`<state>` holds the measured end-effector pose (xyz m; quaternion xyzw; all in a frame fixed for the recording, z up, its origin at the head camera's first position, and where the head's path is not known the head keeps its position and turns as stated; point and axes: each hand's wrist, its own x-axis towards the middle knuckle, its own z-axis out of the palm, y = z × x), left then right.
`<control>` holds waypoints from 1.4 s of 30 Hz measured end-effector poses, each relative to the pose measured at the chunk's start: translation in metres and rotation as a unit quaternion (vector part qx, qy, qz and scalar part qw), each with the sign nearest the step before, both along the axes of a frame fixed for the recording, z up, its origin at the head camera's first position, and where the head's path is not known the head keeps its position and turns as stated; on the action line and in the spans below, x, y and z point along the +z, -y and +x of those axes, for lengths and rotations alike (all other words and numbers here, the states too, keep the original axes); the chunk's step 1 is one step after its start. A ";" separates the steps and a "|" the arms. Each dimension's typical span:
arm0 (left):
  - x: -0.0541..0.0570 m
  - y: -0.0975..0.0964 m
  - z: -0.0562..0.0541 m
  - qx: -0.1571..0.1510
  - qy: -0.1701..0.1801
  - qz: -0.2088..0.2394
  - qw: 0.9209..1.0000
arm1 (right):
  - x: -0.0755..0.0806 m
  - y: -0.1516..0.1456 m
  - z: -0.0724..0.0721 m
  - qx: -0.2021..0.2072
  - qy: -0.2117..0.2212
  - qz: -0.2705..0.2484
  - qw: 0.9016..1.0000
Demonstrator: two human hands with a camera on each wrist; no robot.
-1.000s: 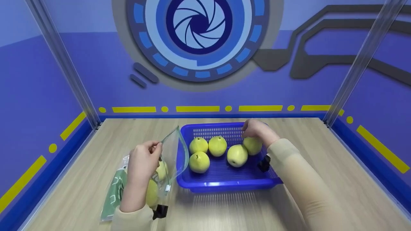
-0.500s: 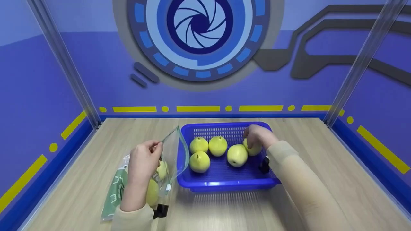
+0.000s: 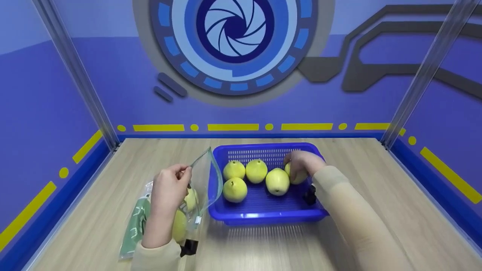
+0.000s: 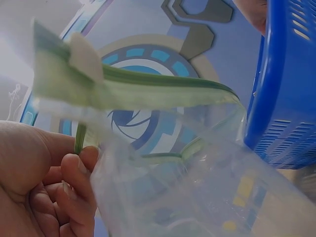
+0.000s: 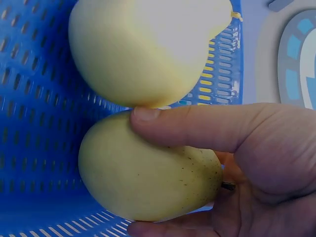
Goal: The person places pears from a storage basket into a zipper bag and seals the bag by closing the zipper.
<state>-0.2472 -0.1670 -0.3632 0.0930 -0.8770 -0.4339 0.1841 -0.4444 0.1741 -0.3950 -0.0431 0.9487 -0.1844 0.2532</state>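
Should the left hand (image 3: 168, 188) lose its pinch, the mouth of the bag (image 3: 205, 178) could sag together; farther off, the pear (image 5: 143, 170) in the right hand (image 3: 304, 162) could bump the neighbouring pear (image 3: 278, 182) beside its thumb, with so little room between. The left thumb and fingers pinch the bag's edge, bagged pears (image 3: 179, 226) below them (partly hidden by the wrist). Beyond, inside the blue basket (image 3: 263, 216), the right thumb and fingers grip their pear, stem toward the palm.
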 end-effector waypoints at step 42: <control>0.002 -0.001 0.001 -0.002 0.001 0.000 1.000 | 0.026 0.002 0.008 0.028 -0.125 -0.247 0.961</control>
